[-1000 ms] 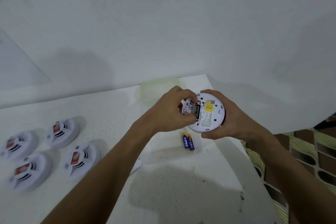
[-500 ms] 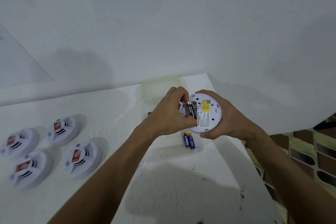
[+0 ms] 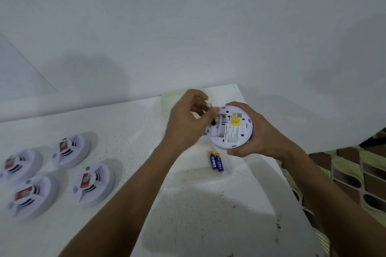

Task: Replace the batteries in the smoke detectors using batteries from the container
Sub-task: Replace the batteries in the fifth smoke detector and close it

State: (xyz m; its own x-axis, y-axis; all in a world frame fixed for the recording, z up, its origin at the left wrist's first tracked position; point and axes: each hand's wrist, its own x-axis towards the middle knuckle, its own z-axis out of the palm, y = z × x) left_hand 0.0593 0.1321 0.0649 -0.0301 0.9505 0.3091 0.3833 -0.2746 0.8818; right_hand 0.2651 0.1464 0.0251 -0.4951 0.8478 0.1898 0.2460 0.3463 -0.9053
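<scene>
dim, bluish light; soft shadows on table; left hand motion-blurred; wide-angle bend at edges.

Bare white table: open run from centre out to 6 o'clock, nothing standing on it.

9 o'clock: four smoke detectors grouped two by two, narrow lanes between them.

Centre, toward 3 o'clock: two blue batteries lying side by side, touching, just below the held detector.

1 o'clock: left hand and right hand crowd the held detector; the pale container stands directly behind the left hand at the wall.

12 o'clock: wall closes the far edge.

3 to 5 o'clock: table edge drops to patterned floor.
</scene>
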